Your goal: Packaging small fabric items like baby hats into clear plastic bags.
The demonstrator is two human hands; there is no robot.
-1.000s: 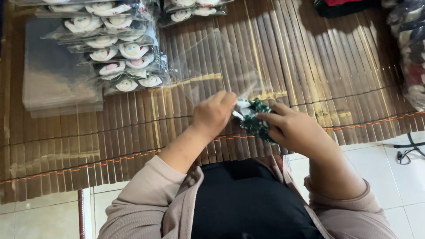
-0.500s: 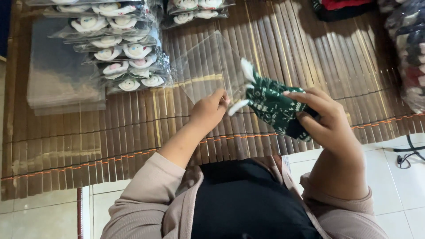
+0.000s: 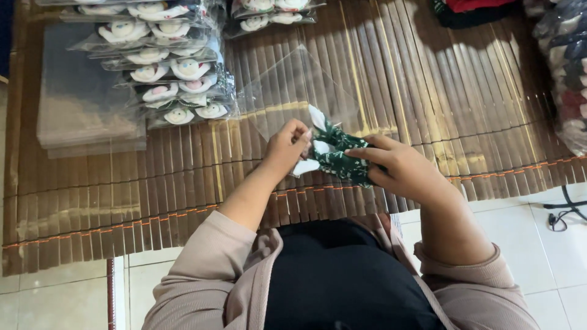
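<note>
My right hand grips a small dark green patterned cloth item with white ends. My left hand pinches the near edge of a clear plastic bag right beside the cloth item. The bag stands up off the bamboo mat and tilts away from me. The white tips of the cloth item sit at the bag's mouth, between my two hands.
A stack of flat clear bags lies at the left of the mat. Packed bags holding round pastel items are piled beside it, with more at the top edge. Bagged goods sit at the far right. White tiled floor shows near me.
My right hand first raised the green cloth item, then brought it back down and left toward the bag mouth. The clear bag now stands more upright in my left hand.
</note>
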